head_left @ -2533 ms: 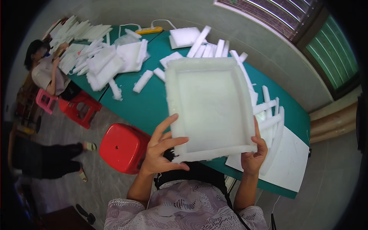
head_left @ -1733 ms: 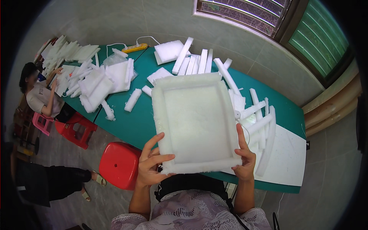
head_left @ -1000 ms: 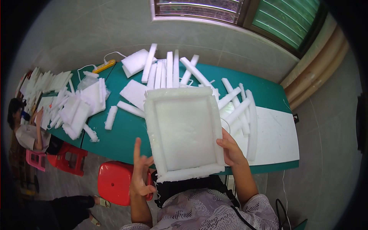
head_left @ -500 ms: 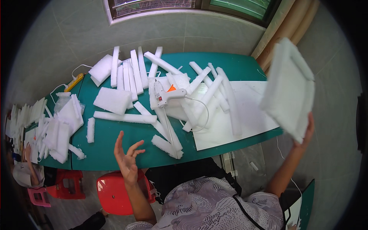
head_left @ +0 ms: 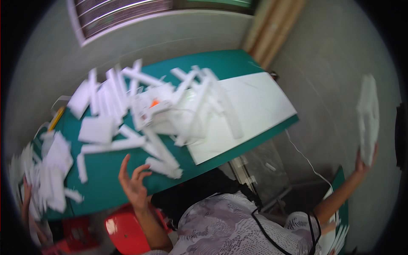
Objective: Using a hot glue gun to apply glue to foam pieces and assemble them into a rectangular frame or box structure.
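My right hand (head_left: pixel 366 158) is raised far out to the right, gripping the lower end of a white foam tray (head_left: pixel 368 114) that shows nearly edge-on and a little blurred. Its fingers wrap round the foam. Over the near edge of the table my left hand (head_left: pixel 135 182) is held up, empty, with its fingers apart and curved. Beyond it lie white foam strips (head_left: pixel 112 145) and a square foam piece (head_left: pixel 96 129). A white glue gun (head_left: pixel 156 111) with an orange part rests on the foam in the middle, smeared by motion.
A white board (head_left: pixel 250 100) covers the right side of the green table (head_left: pixel 212 59). More foam is heaped at the left, where another person's hand (head_left: pixel 27 191) shows. A red stool (head_left: pixel 123 227) stands below the table. A white cable (head_left: pixel 304 155) hangs at the right.
The foam tray has swung further right and turned from a slanted face-on view to edge-on, still in my right hand. My view has shifted right. My left hand stays raised and empty.
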Motion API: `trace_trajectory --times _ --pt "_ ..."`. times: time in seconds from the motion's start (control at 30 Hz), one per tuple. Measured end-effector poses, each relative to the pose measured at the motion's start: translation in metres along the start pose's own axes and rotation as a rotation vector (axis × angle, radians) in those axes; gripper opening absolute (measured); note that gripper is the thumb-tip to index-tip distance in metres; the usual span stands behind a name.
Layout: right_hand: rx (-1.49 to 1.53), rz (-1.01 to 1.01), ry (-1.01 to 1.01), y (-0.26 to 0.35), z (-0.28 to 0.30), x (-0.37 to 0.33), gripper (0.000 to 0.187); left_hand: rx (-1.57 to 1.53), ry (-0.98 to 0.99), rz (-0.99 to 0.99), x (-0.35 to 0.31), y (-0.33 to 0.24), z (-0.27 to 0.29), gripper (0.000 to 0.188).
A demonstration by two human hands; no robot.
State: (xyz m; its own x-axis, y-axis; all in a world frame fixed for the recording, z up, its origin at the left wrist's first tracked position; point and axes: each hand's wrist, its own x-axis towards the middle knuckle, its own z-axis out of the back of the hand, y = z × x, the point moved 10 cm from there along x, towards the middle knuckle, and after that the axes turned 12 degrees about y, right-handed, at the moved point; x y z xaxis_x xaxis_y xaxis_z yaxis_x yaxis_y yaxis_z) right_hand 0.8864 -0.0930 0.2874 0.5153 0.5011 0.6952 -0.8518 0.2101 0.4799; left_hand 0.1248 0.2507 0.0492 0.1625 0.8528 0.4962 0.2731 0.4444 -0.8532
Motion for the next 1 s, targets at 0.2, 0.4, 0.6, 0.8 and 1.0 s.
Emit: trace_trajectory --times 0.2,0.4,0.6,0.8,1.0 --pt "1.417 -0.459 0.096 0.041 -0.137 -0.031 0.037 -0.015 0.239 0.103 0.001 0.016 -0.064 0.076" --pt "1.404 -0.6 0.191 0.108 -0.195 -0.085 0.041 -0.058 0.979 0.276 -0.024 0.025 -0.239 0.06" --pt "1.553 -0.678 0.317 0.134 -0.235 -0.114 0.044 -0.302 0.843 0.401 -0.018 0.036 -0.261 0.046" --pt "1.604 -0.773 0.371 0.125 -0.267 -0.128 0.045 -0.111 0.795 0.296 0.039 0.005 -0.288 0.03" --pt "1.621 -0.813 0.355 0.116 -0.279 -0.129 0.046 -0.189 0.987 0.364 0.031 0.02 -0.31 0.013"
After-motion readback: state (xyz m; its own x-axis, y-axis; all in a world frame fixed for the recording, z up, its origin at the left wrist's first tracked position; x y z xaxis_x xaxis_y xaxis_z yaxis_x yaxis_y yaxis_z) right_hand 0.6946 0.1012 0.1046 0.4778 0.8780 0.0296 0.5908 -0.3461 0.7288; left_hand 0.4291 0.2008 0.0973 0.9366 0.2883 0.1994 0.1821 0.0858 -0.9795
